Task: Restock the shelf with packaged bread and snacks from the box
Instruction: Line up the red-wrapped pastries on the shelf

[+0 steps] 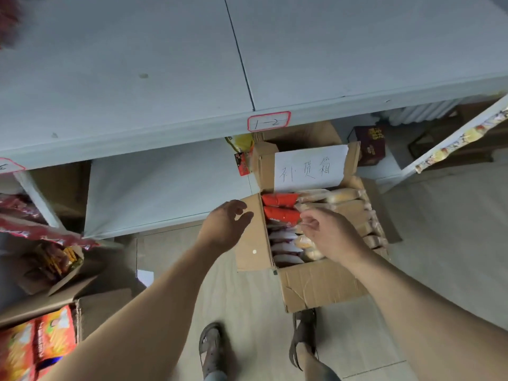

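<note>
Looking down past 2 bare forearms at an open cardboard box [316,287] on the floor, its far flap bearing a white handwritten sheet [310,167]. Right hand [334,236] lowered over the middle of the box, fingers curled, fingertips pinching the edge of a clear bread packet [316,206]; just left of that pinch, 2 red snack packs [280,206], and nearer the wrist a row of white-and-red packets [286,248] standing on edge. Right of the grip, more packaged bread [346,196] lined along the far and right walls of the box. Left hand [228,225] hovering at the left flap of the box, fingers loosely spread, holding nothing, apart from the red packs. Beyond both hands, pale grey shelf [137,78] with a red-bordered label reading 1-2 [268,121] on its front edge. Far left of the left arm, another carton with orange packs [35,345]. Below the wrists, 2 sandalled feet [211,350] on the tiled floor.
</note>
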